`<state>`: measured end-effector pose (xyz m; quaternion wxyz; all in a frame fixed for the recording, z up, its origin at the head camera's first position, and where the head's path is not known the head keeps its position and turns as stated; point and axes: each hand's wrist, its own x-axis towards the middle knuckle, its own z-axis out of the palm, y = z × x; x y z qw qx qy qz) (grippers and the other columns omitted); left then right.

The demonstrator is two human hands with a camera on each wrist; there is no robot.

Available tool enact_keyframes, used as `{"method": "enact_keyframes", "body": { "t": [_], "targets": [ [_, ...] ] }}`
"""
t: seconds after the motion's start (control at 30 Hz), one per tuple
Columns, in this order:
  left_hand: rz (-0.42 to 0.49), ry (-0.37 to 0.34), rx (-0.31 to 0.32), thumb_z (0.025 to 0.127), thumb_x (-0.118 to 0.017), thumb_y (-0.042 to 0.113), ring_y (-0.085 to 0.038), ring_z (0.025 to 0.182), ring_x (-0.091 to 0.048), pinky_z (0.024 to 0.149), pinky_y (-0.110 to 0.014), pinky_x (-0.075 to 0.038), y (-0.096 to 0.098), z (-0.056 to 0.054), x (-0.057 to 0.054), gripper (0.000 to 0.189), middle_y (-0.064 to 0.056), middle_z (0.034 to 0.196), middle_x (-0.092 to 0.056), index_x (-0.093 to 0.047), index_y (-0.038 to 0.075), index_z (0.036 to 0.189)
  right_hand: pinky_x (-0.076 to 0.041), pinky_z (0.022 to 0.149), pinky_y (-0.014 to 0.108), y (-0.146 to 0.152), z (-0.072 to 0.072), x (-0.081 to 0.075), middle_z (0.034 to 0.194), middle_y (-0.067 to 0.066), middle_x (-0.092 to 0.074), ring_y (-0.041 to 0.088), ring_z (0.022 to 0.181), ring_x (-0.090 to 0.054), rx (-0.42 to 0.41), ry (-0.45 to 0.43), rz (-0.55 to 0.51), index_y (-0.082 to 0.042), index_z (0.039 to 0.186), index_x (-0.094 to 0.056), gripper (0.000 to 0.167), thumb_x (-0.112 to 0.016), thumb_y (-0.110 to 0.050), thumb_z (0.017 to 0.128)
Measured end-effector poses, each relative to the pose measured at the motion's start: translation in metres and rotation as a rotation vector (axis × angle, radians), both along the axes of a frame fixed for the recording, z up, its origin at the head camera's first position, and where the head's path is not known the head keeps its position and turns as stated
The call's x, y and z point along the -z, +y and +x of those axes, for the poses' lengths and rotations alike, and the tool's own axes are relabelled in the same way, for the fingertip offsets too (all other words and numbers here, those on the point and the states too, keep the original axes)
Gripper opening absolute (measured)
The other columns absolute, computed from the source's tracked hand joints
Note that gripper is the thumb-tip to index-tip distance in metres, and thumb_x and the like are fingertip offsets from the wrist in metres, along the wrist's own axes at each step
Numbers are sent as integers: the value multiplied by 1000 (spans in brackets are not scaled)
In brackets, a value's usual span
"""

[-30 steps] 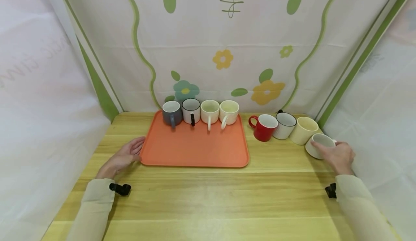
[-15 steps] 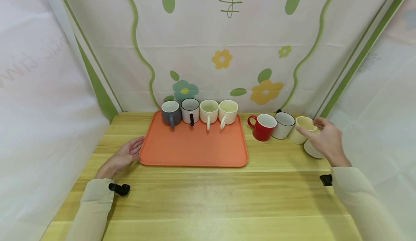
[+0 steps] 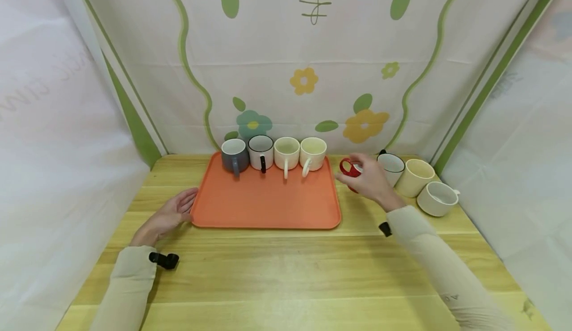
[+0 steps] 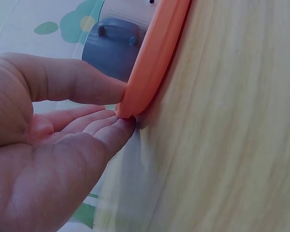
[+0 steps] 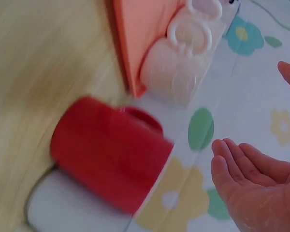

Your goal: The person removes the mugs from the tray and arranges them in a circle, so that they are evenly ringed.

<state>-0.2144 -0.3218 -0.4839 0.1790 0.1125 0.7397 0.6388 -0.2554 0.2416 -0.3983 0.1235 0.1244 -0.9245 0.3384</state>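
My left hand (image 3: 167, 215) lies at the left side of an orange tray (image 3: 268, 202), with thumb and extended fingers touching the rim near its front corner. The left wrist view shows those fingertips against the tray edge (image 4: 147, 72). My right hand (image 3: 371, 179) hovers over a red mug (image 3: 353, 172), covering most of it in the head view. Seen from the right wrist, that hand's thumb and fingers are spread apart and clear of the red mug (image 5: 106, 150). Along the tray's back edge stand a grey-blue mug (image 3: 234, 158), a black-rimmed white mug (image 3: 261, 157) and two cream mugs (image 3: 287, 157).
Right of the red mug stand another black-rimmed white mug (image 3: 391, 168), a pale yellow mug (image 3: 415, 178) and a low white cup (image 3: 437, 199), close together. A wooden table (image 3: 277, 276) carries everything. Printed fabric (image 3: 268, 83) hangs behind and at both sides.
My right hand has let go of the low white cup at the far right and moved left to above the red mug. The left hand stays at the tray.
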Motion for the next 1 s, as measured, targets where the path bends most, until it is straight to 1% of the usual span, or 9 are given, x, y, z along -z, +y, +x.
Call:
{"method": "enact_keyframes", "body": {
  "t": [0.13,0.23,0.3,0.47,0.6,0.73,0.83,0.93,1.0],
  "targets": [
    [-2,-3,-3,87,-52,-23,-50,161,2,100,-5,-45,0,1,0,99,-30,175,3,2,-4,168,-55,103,54,-32,-14,15,132,22,-70,39,120,-68,-39,-66,-50,1,136,-65,72,-88,-44,84],
    [-7,-9,-4,87,-52,-23,-50,161,3,99,-6,-46,0,2,0,99,-29,175,3,2,-4,168,-56,106,53,-52,-24,26,134,23,-70,40,123,-69,-36,-134,-143,2,136,-66,68,-86,-41,87],
    [-10,-14,-4,88,-52,-23,-50,161,3,99,-6,-46,0,2,-1,99,-29,175,4,2,-4,168,-57,105,49,-63,-30,31,132,20,-72,37,122,-70,-10,-183,-202,0,133,-68,61,-83,-40,90],
    [-10,-29,1,89,-52,-22,-48,162,3,99,-7,-47,-1,2,-1,99,-27,176,5,3,-3,168,-58,100,43,-83,-43,41,126,13,-75,33,116,-70,117,-313,-344,-7,123,-76,45,-75,-43,96],
    [-6,-28,6,89,-50,-23,-48,162,4,99,-7,-48,-3,2,-1,98,-27,176,5,5,-3,168,-54,104,45,-92,-52,45,129,16,-74,39,122,-67,178,-415,-459,-7,123,-77,47,-69,-47,100],
    [-10,-25,9,90,-50,-22,-48,162,4,99,-8,-48,-3,1,-1,97,-27,176,5,4,-3,168,-52,113,47,-98,-58,51,135,24,-71,41,127,-67,182,-464,-594,0,129,-73,52,-65,-45,103],
    [-15,-26,10,90,-50,-22,-48,162,3,100,-8,-48,-3,0,-2,97,-26,176,4,4,-3,168,-51,115,45,-102,-62,56,134,23,-71,37,127,-68,190,-490,-674,1,131,-72,54,-64,-45,104],
    [-22,-22,9,90,-50,-22,-48,162,3,100,-7,-47,-3,0,-2,97,-26,176,4,3,-3,168,-52,113,42,-107,-65,61,128,16,-74,31,124,-68,208,-503,-699,-1,124,-75,52,-62,-47,104],
    [-28,-17,8,90,-50,-22,-48,162,2,100,-7,-47,-3,0,-2,96,-27,176,3,3,-3,168,-53,110,40,-112,-67,63,124,13,-74,27,119,-68,212,-493,-701,0,114,-77,50,-62,-47,104]
  ]
}}
